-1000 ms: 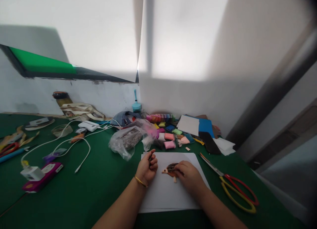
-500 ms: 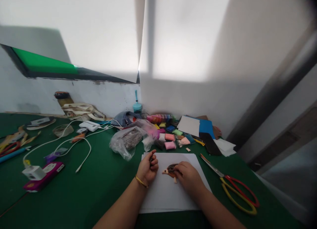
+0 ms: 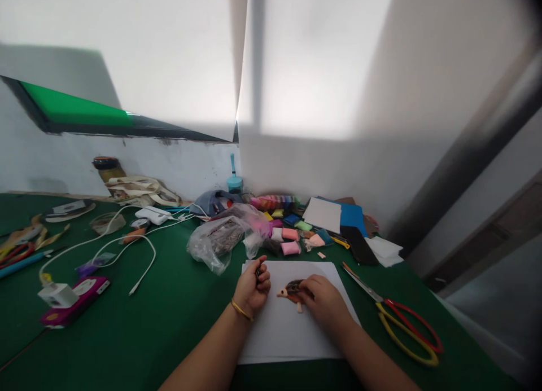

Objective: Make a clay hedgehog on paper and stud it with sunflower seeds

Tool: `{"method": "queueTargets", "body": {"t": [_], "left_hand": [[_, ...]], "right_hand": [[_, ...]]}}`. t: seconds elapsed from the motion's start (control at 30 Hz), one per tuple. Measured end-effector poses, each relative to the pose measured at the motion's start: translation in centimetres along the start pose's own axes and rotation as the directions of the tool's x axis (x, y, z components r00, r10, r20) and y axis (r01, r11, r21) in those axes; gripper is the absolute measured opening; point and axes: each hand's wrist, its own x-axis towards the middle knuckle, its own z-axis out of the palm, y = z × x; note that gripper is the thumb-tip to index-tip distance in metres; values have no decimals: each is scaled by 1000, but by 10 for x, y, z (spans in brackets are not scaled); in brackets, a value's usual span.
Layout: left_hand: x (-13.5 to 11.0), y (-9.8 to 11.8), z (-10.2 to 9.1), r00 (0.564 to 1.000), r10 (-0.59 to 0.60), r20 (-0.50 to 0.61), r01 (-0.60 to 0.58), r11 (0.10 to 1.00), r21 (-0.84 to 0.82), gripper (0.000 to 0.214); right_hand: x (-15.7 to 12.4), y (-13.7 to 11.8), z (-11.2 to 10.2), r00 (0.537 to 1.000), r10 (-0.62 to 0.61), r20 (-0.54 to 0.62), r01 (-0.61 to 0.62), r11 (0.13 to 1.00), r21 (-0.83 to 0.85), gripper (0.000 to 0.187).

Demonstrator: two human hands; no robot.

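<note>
So my little animal figure (image 3: 283, 293) lay on the white paper (image 3: 292, 340), nearer the far edge than the near one, snout toward the left edge. My right hand (image 3: 322, 298) had its fingers bunched narrow at the dark back, but I couldn't tell if they were pinching anything. My left hand (image 3: 253, 286) was curled around some thin dark bits (image 3: 258, 273) over the paper's left edge. Scissors (image 3: 392, 307) lay off its right edge, on the green desk (image 3: 178, 306).
</note>
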Motion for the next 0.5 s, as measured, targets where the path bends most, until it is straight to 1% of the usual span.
{"method": "queueTargets", "body": {"t": [0.1, 0.27, 0.5], "left_hand": [[0, 0, 0, 1000, 9, 7, -9, 1000, 2, 11], [0, 0, 1, 1000, 2, 2, -2, 1000, 1, 11], [1, 0, 0, 1000, 0, 0, 0, 1000, -2, 11]], "right_hand": [[0, 2, -1, 1000, -9, 20, 9, 1000, 7, 12], [0, 0, -1, 1000, -21, 5, 21, 1000, 8, 13], [1, -3, 1, 1000, -17, 18, 17, 1000, 0, 17]]}}
